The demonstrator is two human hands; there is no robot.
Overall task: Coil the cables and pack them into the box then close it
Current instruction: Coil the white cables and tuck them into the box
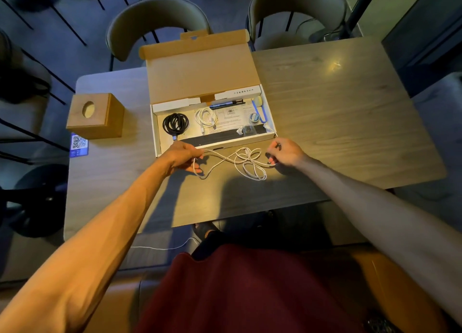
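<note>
A loose white cable (246, 164) lies tangled in loops on the table just in front of the open cardboard box (271, 129). My left hand (183, 156) grips one end of it at the left. My right hand (283, 151) pinches the other end at the right. The box lid (200, 72) stands open toward the far side. Inside the box a coiled black cable (175, 124) lies at the left, and a coiled white cable (206, 117) lies beside it.
A wooden tissue box (96, 116) stands at the left of the table, with a QR-code card (78, 144) in front of it. The cardboard box also holds a pen-like tool (226, 105), a tape roll (254, 117) and leaflets. Chairs stand beyond the far edge.
</note>
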